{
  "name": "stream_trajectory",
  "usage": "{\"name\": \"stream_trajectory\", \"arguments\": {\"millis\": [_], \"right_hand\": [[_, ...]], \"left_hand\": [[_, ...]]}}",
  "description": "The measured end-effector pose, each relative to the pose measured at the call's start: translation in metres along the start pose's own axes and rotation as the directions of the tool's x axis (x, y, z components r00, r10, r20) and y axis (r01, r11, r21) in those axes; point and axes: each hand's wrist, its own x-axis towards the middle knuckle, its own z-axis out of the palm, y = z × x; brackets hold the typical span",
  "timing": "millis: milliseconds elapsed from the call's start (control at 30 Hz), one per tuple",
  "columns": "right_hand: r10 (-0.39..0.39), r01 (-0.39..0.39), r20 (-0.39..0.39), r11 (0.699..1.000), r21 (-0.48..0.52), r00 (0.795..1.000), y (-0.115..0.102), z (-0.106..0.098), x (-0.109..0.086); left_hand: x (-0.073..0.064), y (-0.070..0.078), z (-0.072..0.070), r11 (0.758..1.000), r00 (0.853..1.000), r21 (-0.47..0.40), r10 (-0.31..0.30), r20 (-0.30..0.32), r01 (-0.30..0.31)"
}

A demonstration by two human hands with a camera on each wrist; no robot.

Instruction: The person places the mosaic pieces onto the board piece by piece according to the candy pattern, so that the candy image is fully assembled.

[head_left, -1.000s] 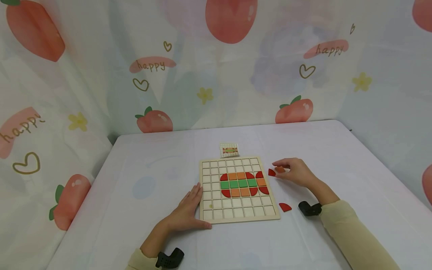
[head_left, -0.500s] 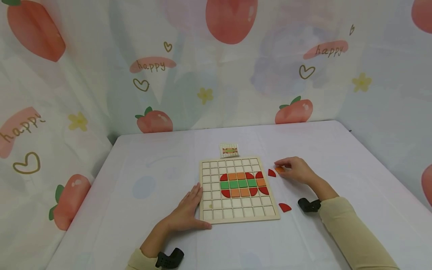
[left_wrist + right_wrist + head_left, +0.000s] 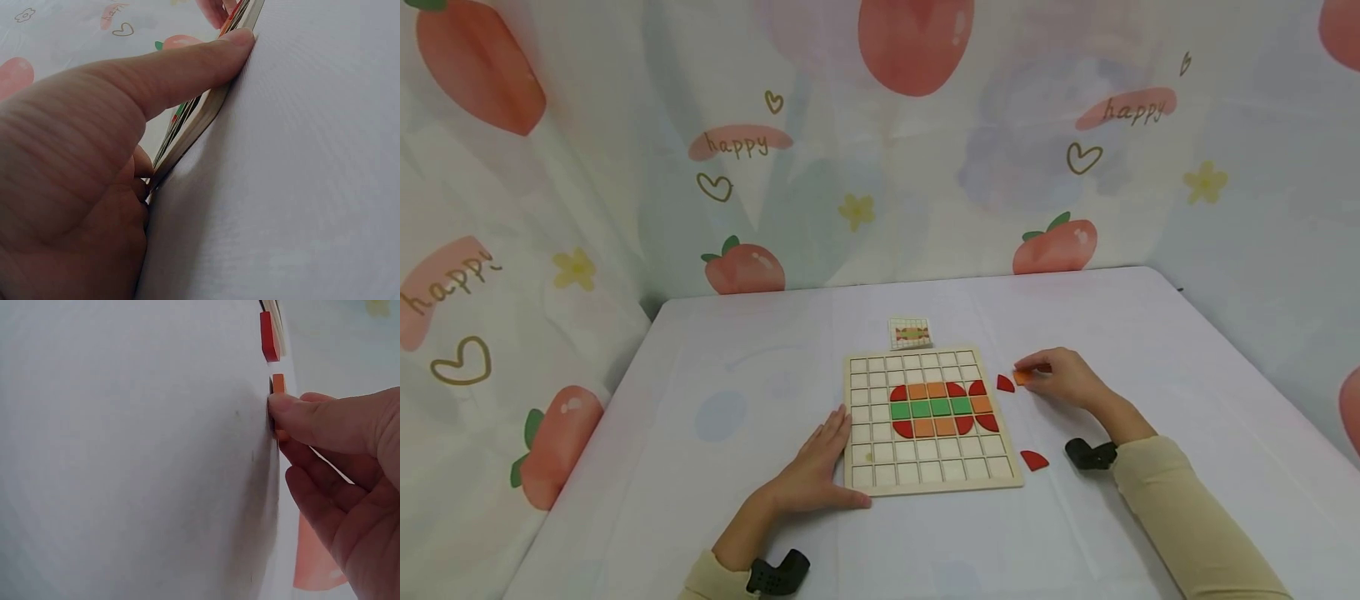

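Observation:
In the head view a wooden grid board (image 3: 940,472) lies flat, with red, orange and green tiles set in its middle rows. My left hand (image 3: 808,475) rests at its near left corner, fingers straight along the left edge and thumb (image 3: 194,72) on the front edge. Right of the board, my right hand (image 3: 1063,379) pinches an orange tile (image 3: 279,384) between thumb and fingertips, low at the tabletop. A red quarter-circle tile (image 3: 1005,383) lies between this hand and the board, a small gap from the orange one.
Another red quarter-circle tile (image 3: 1034,460) lies near the board's front right corner. A small pattern card (image 3: 910,333) stands behind the board. The white cloth-covered table (image 3: 760,367) meets a printed curtain (image 3: 820,167) at the back.
My right hand has shifted slightly to the right with the orange tile, widening the gap to the red tile beside it. The left hand and the board stay where they were.

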Motion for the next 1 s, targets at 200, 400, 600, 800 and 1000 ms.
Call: {"name": "stream_trajectory", "arguments": {"millis": [200, 400, 600, 800, 1000], "right_hand": [[-0.035, 0.037, -0.058, 0.999, 0.038, 0.998, -0.011, 0.0, -0.002], [-0.073, 0.077, -0.058, 0.994, 0.073, 0.996, -0.033, 0.008, 0.001], [-0.129, 0.134, -0.065, 0.987, 0.085, 0.99, -0.05, 0.019, 0.003], [-0.188, 0.192, -0.045, 0.978, 0.085, 0.981, -0.067, 0.032, 0.006], [-0.228, 0.228, -0.015, 0.964, 0.135, 0.974, -0.084, 0.045, 0.009]], "left_hand": [[0.0, -0.001, 0.0, 1.0, 1.0, 0.005, -0.002, 0.003, 0.002], [0.001, -0.002, 0.001, 1.0, 1.0, 0.015, -0.011, 0.005, 0.011], [0.002, -0.004, 0.001, 1.0, 1.0, 0.006, -0.004, 0.002, 0.004], [0.001, -0.004, 0.002, 1.0, 1.0, 0.004, 0.003, 0.003, -0.003], [0.001, -0.005, 0.002, 1.0, 1.0, 0.007, 0.002, 0.006, -0.003]]}}
